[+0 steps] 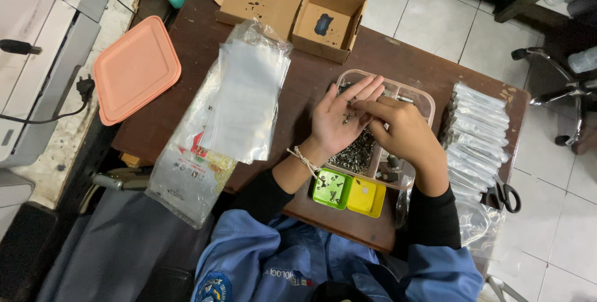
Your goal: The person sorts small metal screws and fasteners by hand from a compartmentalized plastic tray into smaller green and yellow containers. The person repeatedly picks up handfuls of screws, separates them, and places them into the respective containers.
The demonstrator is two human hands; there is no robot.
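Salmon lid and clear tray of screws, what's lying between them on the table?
A stack of clear plastic bags lies between the lid and tray, seen in the head view.

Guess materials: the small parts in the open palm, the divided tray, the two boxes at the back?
Small parts in the left hand: probably metal, dark grey with glints. Divided tray: clear plastic, since the table shows through its rim. Two boxes: brown cardboard, matte, with folded flaps and dark stains.
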